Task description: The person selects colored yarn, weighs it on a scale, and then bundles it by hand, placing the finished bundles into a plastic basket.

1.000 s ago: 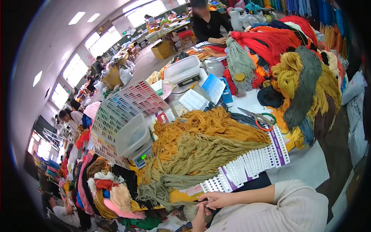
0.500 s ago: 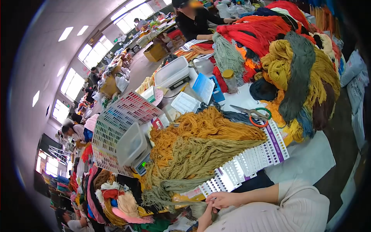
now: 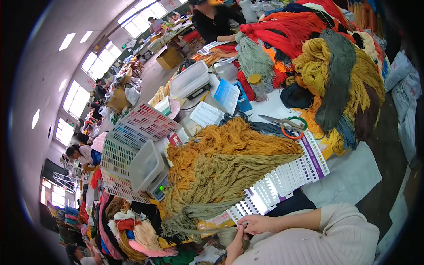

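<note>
My left hand (image 3: 236, 247) and my right hand (image 3: 258, 224) meet in front of my body at the table's near edge. Both have closed fingers, pinching grey-green yarn (image 3: 185, 227) that runs in from the table. A bundle of the same yarn hangs beside my left hand. Exactly how the strands pass between the fingertips is too small to see. Just beyond lies a spread olive yarn hank (image 3: 221, 176), with an orange-brown hank (image 3: 229, 143) behind it. Shade cards (image 3: 282, 181) with rows of holes and purple edges lie close to my right forearm.
Scissors (image 3: 287, 126) with red and green handles rest past the cards. A plastic tub (image 3: 145, 165) sits on a scale, beside a colour chart (image 3: 137, 145). Piled hanks (image 3: 282, 33) and a jar (image 3: 257, 86) stand farther off. A co-worker (image 3: 216, 22) in black is across the table.
The view has shifted slightly, moving most things a little left. My hands stay together at the yarn, with the right hand's fingers slightly rearranged. The co-worker across the table has moved an arm.
</note>
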A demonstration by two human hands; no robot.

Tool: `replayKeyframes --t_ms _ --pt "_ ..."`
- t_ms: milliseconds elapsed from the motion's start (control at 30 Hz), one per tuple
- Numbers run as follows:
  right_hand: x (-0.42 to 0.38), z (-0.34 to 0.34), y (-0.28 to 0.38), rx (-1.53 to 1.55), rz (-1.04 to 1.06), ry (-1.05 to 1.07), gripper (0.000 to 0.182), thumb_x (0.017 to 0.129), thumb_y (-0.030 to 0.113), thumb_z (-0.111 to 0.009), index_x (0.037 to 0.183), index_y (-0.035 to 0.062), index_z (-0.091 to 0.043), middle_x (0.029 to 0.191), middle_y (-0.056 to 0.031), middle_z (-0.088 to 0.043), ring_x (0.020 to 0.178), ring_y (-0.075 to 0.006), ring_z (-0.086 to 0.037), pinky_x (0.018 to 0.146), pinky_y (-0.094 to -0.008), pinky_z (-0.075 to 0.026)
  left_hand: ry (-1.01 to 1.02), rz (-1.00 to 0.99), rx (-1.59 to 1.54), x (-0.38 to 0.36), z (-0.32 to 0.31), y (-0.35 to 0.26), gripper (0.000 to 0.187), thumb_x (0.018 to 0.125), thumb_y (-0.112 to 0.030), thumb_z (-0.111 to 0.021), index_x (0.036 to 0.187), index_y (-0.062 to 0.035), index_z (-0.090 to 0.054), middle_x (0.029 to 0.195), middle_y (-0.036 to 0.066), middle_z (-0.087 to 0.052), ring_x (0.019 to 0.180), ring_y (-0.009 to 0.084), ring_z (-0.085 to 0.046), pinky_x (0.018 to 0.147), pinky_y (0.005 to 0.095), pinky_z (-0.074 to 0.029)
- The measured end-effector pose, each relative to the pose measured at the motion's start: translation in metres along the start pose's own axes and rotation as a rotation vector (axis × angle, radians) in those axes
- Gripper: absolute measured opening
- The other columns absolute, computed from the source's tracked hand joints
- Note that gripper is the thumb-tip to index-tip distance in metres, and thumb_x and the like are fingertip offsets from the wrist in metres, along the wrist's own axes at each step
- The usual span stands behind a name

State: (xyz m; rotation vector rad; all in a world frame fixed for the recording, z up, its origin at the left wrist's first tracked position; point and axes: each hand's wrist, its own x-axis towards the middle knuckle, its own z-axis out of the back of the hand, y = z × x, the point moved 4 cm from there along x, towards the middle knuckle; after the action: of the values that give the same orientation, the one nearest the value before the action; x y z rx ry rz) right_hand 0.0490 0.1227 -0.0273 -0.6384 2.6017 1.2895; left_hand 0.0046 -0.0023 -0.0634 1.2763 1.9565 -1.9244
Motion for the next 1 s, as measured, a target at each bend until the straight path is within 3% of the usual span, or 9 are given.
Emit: replayKeyframes --t_ms 200,333,500,733,767,833,900,933,1000 --pt "0.009 0.006 0.002 -0.253 0.092 0.002 0.039 0.078 0.013 -0.047 0.113 0.0028 -0.034 0.063 -0.0007 -0.047 0.052 -0.007 -0.04 0.044 -0.0198 -0.031 0.014 -0.01 0.107 -0.005 -0.006 -0.017 0.017 0.081 -0.02 -0.048 0.083 -0.0041 -0.053 0.061 0.0 -0.047 0.052 0.0065 -0.041 0.047 0.0176 -0.032" --pt "0.008 0.002 0.038 -1.034 0.373 0.024 0.016 0.074 0.02 -0.049 0.079 0.0058 -0.054 0.062 -0.0141 -0.053 0.056 -0.0269 -0.053 0.051 -0.0352 -0.04 0.043 -0.063 0.1 -0.007 -0.012 -0.035 0.016 0.079 -0.016 -0.051 0.067 -0.0058 -0.051 0.053 -0.001 -0.044 0.044 0.0067 -0.039 0.041 0.0196 -0.032" --pt "0.006 0.002 0.054 -1.338 0.172 0.065 0.014 0.07 0.016 -0.048 0.073 0.0076 -0.06 0.068 -0.013 -0.056 0.067 -0.0307 -0.053 0.061 -0.0359 -0.042 0.027 0.027 0.018 -0.005 -0.012 -0.034 0.013 0.079 -0.013 -0.051 0.071 -0.0036 -0.053 0.053 -0.001 -0.044 0.042 0.0076 -0.038 0.038 0.0201 -0.032" --pt "-0.033 0.073 0.12 0.019 0.328 -0.141 0.013 0.076 0.015 -0.051 0.077 0.0016 -0.052 0.078 -0.0055 -0.053 0.057 -0.0085 -0.05 0.039 -0.0175 -0.041 0.001 0.014 -0.356 0.002 0.032 -0.066 0.017 0.082 -0.016 -0.044 0.082 -0.0006 -0.051 0.059 0.002 -0.047 0.044 0.0031 -0.037 0.041 0.0192 -0.033" --pt "-0.047 0.093 0.137 0.143 0.432 -0.204 0.012 0.077 0.012 -0.049 0.079 0.0007 -0.051 0.076 -0.0057 -0.051 0.059 -0.01 -0.049 0.044 -0.0198 -0.041 0.165 -0.093 -0.502 0.004 0.063 -0.069 0.016 0.082 -0.016 -0.043 0.081 -0.0017 -0.05 0.06 0.003 -0.047 0.044 0.0022 -0.037 0.041 0.019 -0.033" --pt "-0.091 0.143 0.174 0.352 0.791 -0.209 0.01 0.078 0.008 -0.046 0.081 -0.0012 -0.048 0.072 -0.0061 -0.047 0.063 -0.0131 -0.048 0.054 -0.0242 -0.04 -0.189 -0.196 -0.79 0.003 0.137 -0.082 0.007 0.08 -0.01 -0.043 0.079 -0.0061 -0.048 0.053 -0.004 -0.04 0.041 0.003 -0.036 0.037 0.0162 -0.032" --pt "-0.155 0.192 0.23 0.418 1.084 -0.272 0.006 0.077 0.002 -0.043 0.077 -0.0036 -0.045 0.071 -0.0081 -0.045 0.071 -0.0172 -0.046 0.066 -0.0282 -0.037 -0.013 -0.178 -1.407 -0.011 0.234 -0.082 0.01 0.081 -0.012 -0.041 0.079 -0.0057 -0.048 0.052 -0.004 -0.04 0.042 0.0048 -0.037 0.038 0.0171 -0.032" --pt "-0.191 0.223 0.256 0.612 1.034 -0.076 0.007 0.077 0.001 -0.042 0.073 -0.0048 -0.043 0.071 -0.011 -0.045 0.073 -0.0201 -0.046 0.075 -0.0326 -0.039 0.095 -0.228 -1.327 -0.023 0.228 -0.094 0.013 0.082 -0.014 -0.04 0.078 -0.0044 -0.048 0.052 -0.004 -0.039 0.042 0.0053 -0.038 0.039 0.0177 -0.033" --pt "-0.247 0.226 0.283 0.238 1.523 -0.291 0.011 0.079 0.0 -0.037 0.077 -0.0093 -0.043 0.074 -0.015 -0.046 0.077 -0.0252 -0.047 0.09 -0.0393 -0.033 0.086 -0.309 -1.12 -0.026 0.207 -0.112 0.019 0.083 -0.017 -0.036 0.076 -0.0032 -0.048 0.05 -0.004 -0.039 0.041 0.0056 -0.038 0.04 0.0185 -0.033"
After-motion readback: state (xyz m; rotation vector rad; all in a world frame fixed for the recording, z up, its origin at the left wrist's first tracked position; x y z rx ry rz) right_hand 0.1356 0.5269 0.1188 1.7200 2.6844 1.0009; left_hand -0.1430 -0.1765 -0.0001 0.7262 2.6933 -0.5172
